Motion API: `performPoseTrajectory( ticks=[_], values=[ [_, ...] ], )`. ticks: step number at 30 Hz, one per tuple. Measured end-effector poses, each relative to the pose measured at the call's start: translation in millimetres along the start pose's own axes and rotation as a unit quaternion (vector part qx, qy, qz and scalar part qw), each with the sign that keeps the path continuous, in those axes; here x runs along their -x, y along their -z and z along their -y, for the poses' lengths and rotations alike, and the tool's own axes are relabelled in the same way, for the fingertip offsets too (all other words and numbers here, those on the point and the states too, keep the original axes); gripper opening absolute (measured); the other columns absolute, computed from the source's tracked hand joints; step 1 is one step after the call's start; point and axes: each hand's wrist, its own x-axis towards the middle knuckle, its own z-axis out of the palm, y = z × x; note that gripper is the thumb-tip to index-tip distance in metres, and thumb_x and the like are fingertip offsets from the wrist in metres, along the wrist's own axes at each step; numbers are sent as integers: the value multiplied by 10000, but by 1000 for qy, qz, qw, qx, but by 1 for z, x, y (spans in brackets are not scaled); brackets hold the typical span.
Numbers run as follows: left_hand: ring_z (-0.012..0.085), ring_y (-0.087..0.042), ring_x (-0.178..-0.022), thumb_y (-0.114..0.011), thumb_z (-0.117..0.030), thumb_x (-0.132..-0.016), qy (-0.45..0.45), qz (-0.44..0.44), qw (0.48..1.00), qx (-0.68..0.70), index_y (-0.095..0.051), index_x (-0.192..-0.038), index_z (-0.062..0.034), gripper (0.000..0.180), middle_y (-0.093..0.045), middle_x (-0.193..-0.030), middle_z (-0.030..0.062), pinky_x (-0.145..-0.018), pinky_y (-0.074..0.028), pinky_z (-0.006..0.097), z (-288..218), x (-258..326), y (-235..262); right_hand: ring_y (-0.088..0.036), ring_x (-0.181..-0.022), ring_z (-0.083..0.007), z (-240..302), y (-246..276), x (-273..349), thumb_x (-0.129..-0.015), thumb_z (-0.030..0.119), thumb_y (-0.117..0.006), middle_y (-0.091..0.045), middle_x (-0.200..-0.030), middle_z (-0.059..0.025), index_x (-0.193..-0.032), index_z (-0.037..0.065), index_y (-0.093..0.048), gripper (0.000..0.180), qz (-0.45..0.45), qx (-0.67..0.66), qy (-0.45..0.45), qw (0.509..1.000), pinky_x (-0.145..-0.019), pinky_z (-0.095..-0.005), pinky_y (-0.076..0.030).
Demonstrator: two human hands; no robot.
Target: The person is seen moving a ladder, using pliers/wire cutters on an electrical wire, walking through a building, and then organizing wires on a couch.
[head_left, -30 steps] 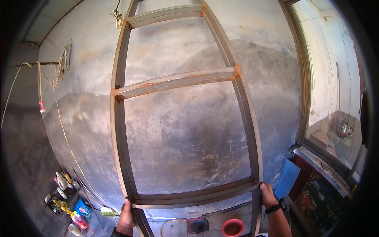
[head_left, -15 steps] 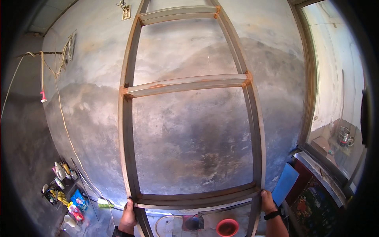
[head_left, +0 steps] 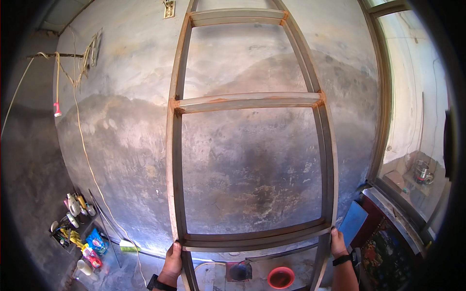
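A tall metal frame (head_left: 247, 102) of rusty square tube stands upright before a stained grey wall (head_left: 121, 145), with several crossbars between its two side rails. My left hand (head_left: 172, 262) grips the left rail just below the lowest crossbar. My right hand (head_left: 338, 242), with a dark watch on the wrist, grips the right rail at about the same height. The frame's foot is hidden below the picture's edge.
A red bowl (head_left: 280, 277) and a dark small device (head_left: 239, 271) lie on the floor behind the frame. Bottles and packets (head_left: 80, 228) crowd a low shelf at lower left. A cable (head_left: 82, 145) hangs down the wall. A window frame (head_left: 388, 145) and a blue board (head_left: 353, 220) stand at right.
The frame has shifted to the right in view and sits more centred; both hands keep their grip on the rails.
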Motion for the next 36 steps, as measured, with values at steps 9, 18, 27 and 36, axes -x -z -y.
performPoseTrajectory(
  ticks=[9,18,27,36],
  values=[
    [169,-533,-1019,-435,-558,-960,-57,-10,996,-75,-515,-1244,64,688,-600,-1108,95,-900,-425,306,-8,1,5,-559,-882,-161,10,-6,12,-880,688,-452,-633,-927,-82,-1001,-66,-623,783,-50,-25,-32,998,-772,-325,-460],
    [199,-532,-1087,-439,-475,-983,-71,11,993,-94,-501,-1247,75,613,-591,-1150,123,-962,-402,328,-27,6,-4,-567,-962,-193,13,-13,14,-873,691,-457,-622,-1039,-107,-1096,-71,-593,806,-97,-40,-24,994,-855,-329,-448],
    [188,-536,-1053,-447,-455,-984,-118,17,991,-65,-508,-1226,85,596,-602,-1125,124,-939,-411,321,-12,-2,4,-527,-1096,-193,12,-9,12,-888,692,-430,-564,-1202,-99,-1295,-45,-484,844,-39,-16,-106,993,-949,-318,-415],
    [163,-525,-977,-417,-487,-987,-89,-20,985,-145,-543,-1198,63,603,-608,-1039,94,-881,-425,317,-19,6,0,-575,-995,-208,4,-7,12,-864,703,-469,-629,-1056,-134,-1116,-113,-588,862,-37,-41,-88,995,-870,-331,-447]
  ],
)
